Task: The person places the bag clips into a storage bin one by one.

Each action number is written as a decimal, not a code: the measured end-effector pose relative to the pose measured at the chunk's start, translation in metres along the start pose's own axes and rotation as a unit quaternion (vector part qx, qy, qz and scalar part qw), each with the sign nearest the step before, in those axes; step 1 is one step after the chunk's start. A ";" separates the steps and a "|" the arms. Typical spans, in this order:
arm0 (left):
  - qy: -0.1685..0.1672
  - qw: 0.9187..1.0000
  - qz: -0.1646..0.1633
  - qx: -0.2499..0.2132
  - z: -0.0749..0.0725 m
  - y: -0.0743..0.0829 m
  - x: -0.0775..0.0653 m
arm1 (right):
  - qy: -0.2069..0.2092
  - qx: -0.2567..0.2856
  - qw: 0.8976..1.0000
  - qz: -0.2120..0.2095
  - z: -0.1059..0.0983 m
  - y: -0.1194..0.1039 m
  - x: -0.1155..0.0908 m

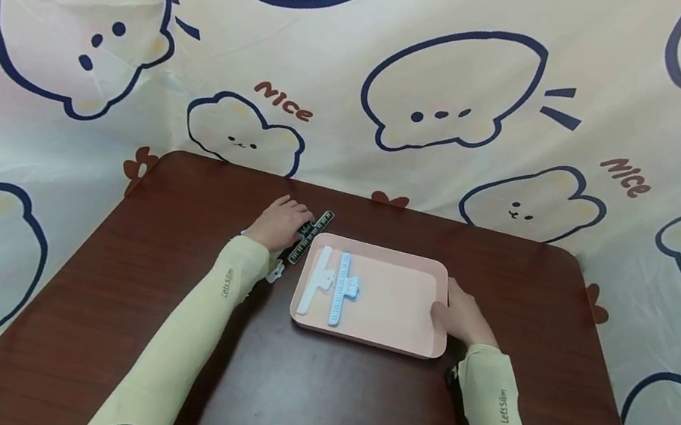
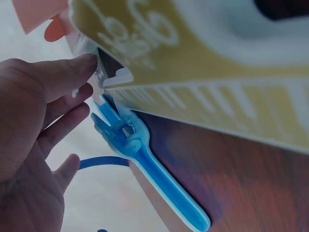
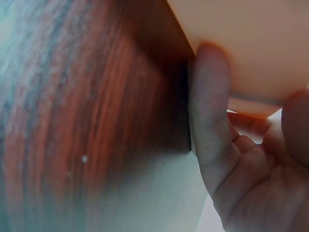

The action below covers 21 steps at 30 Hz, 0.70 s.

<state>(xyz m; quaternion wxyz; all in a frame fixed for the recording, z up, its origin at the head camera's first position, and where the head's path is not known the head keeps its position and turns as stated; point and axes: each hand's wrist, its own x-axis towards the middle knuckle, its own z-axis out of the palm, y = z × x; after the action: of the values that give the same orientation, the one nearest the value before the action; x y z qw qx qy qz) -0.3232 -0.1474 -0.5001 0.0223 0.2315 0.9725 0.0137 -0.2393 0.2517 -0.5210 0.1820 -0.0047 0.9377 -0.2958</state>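
My left hand (image 1: 281,223) is at a dark ruler clip (image 1: 312,238) with pale tick marks, left of a pink tray (image 1: 400,299). In the left wrist view a large olive surface with white lettering and ticks (image 2: 203,82) fills the upper right. My left thumb and forefinger pinch at its near end; the exact contact is partly hidden. Just below lies a blue clip (image 2: 159,179). My right hand (image 1: 464,314) grips the tray's right edge, thumb over the rim. Inside the tray, a white clip (image 1: 316,280) and a light blue ruler clip (image 1: 340,288) lie side by side.
The tray rests on a dark brown wooden table (image 1: 320,406). A small whitish piece (image 1: 276,274) shows beside my left wrist. A pale cloth (image 1: 337,75) with cartoon drawings surrounds the table's back and sides.
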 end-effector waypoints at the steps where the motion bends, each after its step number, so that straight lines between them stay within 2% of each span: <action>1: 0.002 1.000 0.001 -0.001 -0.001 0.000 0.000 | -0.001 0.000 1.000 0.001 0.000 0.000 0.000; 10: 0.035 0.999 -0.003 -0.025 -0.015 -0.004 -0.007 | -0.004 0.000 1.000 0.002 -0.003 -0.002 -0.001; 21: 0.090 0.993 -0.009 -0.072 -0.052 -0.004 -0.026 | -0.004 -0.001 1.000 -0.002 -0.004 -0.003 -0.003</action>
<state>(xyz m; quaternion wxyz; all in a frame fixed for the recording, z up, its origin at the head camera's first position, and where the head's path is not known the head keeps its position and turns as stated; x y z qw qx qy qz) -0.3040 -0.1632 -0.4477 -0.0487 0.2180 0.9692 0.1038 -0.2382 0.2520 -0.5158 0.1854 -0.0076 0.9374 -0.2946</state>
